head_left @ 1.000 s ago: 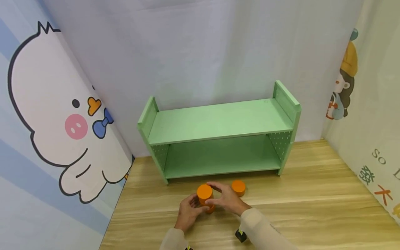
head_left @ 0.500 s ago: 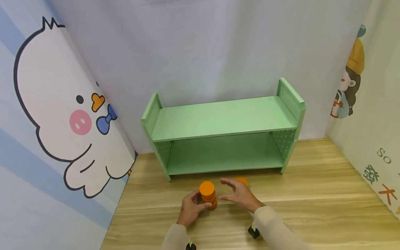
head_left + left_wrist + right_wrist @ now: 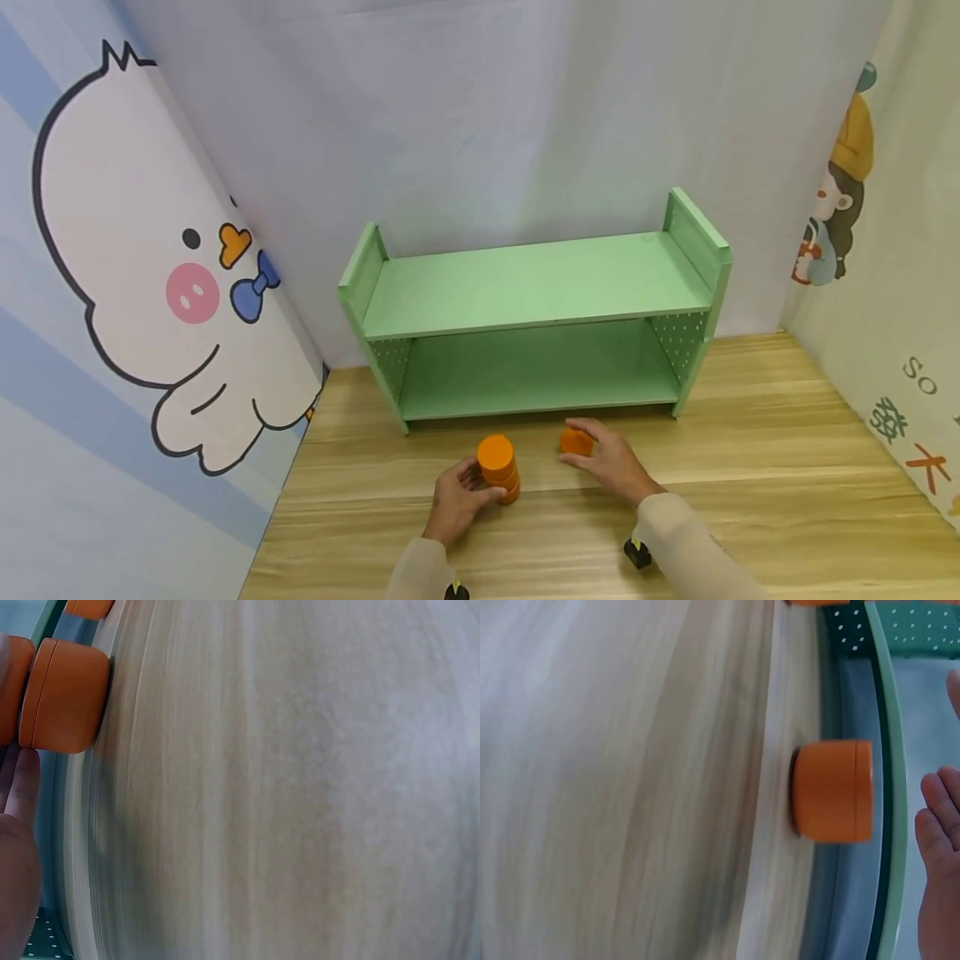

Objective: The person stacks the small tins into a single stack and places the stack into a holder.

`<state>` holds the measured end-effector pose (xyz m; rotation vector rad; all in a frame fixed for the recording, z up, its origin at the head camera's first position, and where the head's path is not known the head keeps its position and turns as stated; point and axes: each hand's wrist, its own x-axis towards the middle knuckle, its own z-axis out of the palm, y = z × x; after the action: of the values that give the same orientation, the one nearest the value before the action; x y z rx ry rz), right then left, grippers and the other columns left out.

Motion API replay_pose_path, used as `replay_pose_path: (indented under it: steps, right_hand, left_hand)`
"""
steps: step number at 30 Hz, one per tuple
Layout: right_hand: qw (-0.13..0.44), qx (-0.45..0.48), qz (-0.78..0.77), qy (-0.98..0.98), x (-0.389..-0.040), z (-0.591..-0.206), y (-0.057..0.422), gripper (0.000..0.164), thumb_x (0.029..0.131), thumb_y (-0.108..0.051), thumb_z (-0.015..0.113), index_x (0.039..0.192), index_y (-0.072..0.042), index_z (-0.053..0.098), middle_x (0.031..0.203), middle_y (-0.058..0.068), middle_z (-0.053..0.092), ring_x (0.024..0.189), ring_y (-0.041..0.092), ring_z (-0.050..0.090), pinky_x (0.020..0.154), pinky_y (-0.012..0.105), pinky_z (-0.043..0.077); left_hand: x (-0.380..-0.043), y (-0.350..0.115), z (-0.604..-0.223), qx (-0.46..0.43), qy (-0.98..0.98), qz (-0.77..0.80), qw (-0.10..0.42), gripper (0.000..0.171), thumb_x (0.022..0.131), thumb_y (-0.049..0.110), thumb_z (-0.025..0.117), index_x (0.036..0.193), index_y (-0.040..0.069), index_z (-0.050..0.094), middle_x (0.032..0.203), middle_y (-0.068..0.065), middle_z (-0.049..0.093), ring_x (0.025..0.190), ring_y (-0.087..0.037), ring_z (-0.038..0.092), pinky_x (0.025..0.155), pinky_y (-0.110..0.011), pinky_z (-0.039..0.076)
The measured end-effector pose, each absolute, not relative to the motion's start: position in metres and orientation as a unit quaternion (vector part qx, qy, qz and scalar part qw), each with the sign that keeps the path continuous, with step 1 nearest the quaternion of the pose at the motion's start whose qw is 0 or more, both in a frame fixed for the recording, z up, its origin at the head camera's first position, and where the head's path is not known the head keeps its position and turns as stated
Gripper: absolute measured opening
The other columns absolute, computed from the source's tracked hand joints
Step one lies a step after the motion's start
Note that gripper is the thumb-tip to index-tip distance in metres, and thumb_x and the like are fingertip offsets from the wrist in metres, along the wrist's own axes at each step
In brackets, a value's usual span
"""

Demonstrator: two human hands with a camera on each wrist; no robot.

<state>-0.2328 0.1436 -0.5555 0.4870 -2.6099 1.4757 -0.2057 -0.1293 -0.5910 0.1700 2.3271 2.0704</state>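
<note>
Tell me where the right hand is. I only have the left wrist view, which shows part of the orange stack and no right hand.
Observer: In the head view, the right hand is at the lone orange cylinder, thumb and fingers spread apart.

Operator: Is it touching that cylinder?

Observer: It doesn't look like it; the right wrist view shows a gap between the visible fingers and the cylinder.

Operator: My picture cuts off the stack's upper end. What's up there?

Observer: The head view shows the stack ending in a flat, round orange face, uncovered.
</note>
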Motion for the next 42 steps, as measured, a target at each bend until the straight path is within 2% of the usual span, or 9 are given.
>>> replay_pose_path:
  steps: [7, 13, 18, 25, 32, 42]
  right_hand:
    - [0.045, 0.147, 0.467, -0.871, -0.24, -0.563, 0.155, 0.061, 0.081, -0.013, 0.084, 0.133, 0.007, 0.058, 0.132, 0.024, 0.06, 0.124, 0.043, 0.053, 0.106, 0.059, 0.042]
    - [0.033, 0.135, 0.462, -0.876, -0.243, -0.568, 0.16, 0.063, 0.081, -0.014, 0.084, 0.133, 0.009, 0.057, 0.132, 0.027, 0.058, 0.126, 0.045, 0.051, 0.107, 0.06, 0.041]
    - [0.019, 0.116, 0.464, -0.878, -0.245, -0.57, 0.161, 0.066, 0.082, -0.015, 0.084, 0.135, 0.009, 0.055, 0.134, 0.028, 0.057, 0.127, 0.046, 0.049, 0.108, 0.061, 0.039]
    - [0.009, 0.107, 0.455, -0.884, -0.248, -0.575, 0.161, 0.068, 0.081, -0.018, 0.086, 0.136, 0.008, 0.055, 0.133, 0.027, 0.058, 0.126, 0.045, 0.051, 0.107, 0.06, 0.04]
    - [0.008, 0.118, 0.463, -0.878, -0.252, -0.58, 0.16, 0.065, 0.08, -0.013, 0.085, 0.134, 0.009, 0.056, 0.132, 0.026, 0.059, 0.126, 0.044, 0.052, 0.107, 0.059, 0.041]
    - [0.004, 0.122, 0.475, -0.871, -0.253, -0.582, 0.16, 0.064, 0.08, -0.007, 0.084, 0.134, 0.01, 0.055, 0.132, 0.027, 0.059, 0.126, 0.044, 0.052, 0.106, 0.056, 0.043]
  left_hand:
    - [-0.202, -0.131, -0.588, 0.063, 0.738, 0.672, 0.007, 0.059, 0.075, 0.0, 0.086, 0.126, -0.012, 0.06, 0.124, -0.026, 0.064, 0.116, -0.038, 0.062, 0.098, -0.038, 0.054]
    - [-0.201, -0.131, -0.588, 0.063, 0.749, 0.659, 0.004, 0.058, 0.075, 0.005, 0.087, 0.125, -0.011, 0.061, 0.123, -0.025, 0.065, 0.114, -0.038, 0.063, 0.097, -0.039, 0.055]
    - [-0.202, -0.131, -0.587, 0.061, 0.751, 0.658, 0.004, 0.057, 0.075, 0.003, 0.087, 0.124, -0.011, 0.061, 0.122, -0.025, 0.065, 0.114, -0.038, 0.063, 0.098, -0.041, 0.055]
    - [-0.198, -0.13, -0.575, 0.061, 0.759, 0.648, 0.006, 0.054, 0.076, -0.003, 0.085, 0.123, -0.013, 0.061, 0.121, -0.028, 0.065, 0.114, -0.042, 0.062, 0.097, -0.045, 0.054]
    - [-0.188, -0.127, -0.549, 0.072, 0.76, 0.646, 0.007, 0.05, 0.077, -0.003, 0.084, 0.121, -0.014, 0.062, 0.12, -0.03, 0.064, 0.113, -0.044, 0.062, 0.097, -0.046, 0.054]
    - [-0.189, -0.127, -0.553, 0.072, 0.756, 0.651, 0.006, 0.05, 0.077, -0.004, 0.084, 0.12, -0.014, 0.062, 0.119, -0.03, 0.065, 0.113, -0.044, 0.062, 0.098, -0.047, 0.054]
